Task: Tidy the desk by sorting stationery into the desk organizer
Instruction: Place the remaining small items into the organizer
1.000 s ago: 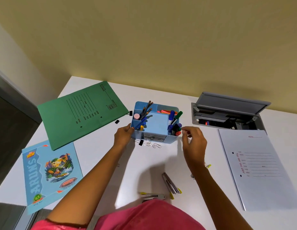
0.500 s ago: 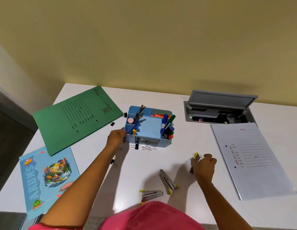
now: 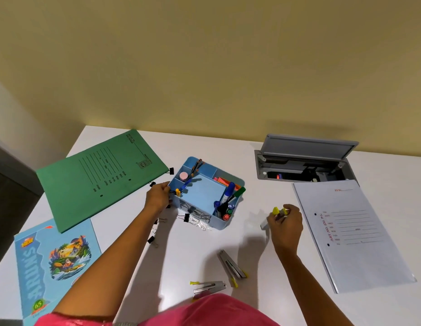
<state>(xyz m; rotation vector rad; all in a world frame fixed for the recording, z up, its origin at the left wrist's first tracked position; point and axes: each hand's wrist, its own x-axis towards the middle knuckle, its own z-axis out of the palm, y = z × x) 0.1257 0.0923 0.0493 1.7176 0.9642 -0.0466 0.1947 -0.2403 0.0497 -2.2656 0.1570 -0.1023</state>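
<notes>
A light blue desk organizer (image 3: 200, 194) stands mid-desk, holding pencils, markers and orange sticks. My left hand (image 3: 157, 198) grips its left wall. To its right, my right hand (image 3: 286, 223) holds a silver stapler with yellow ends (image 3: 276, 214), lifted just above the desk. Two more silver staplers lie near the front edge, one (image 3: 230, 267) angled and one (image 3: 208, 287) flat. Loose paper clips (image 3: 201, 223) and black binder clips (image 3: 152, 240) lie by the organizer's front and left.
A green folder (image 3: 101, 177) lies at the back left, with a blue illustrated book (image 3: 54, 262) in front of it. A white file (image 3: 350, 231) lies at the right. Behind it is an open grey cable box (image 3: 303, 161) set into the desk.
My right hand left the organizer's right side, dropped to the desk, and picked up the stapler, now raised slightly. The left hand stayed on the organizer.
</notes>
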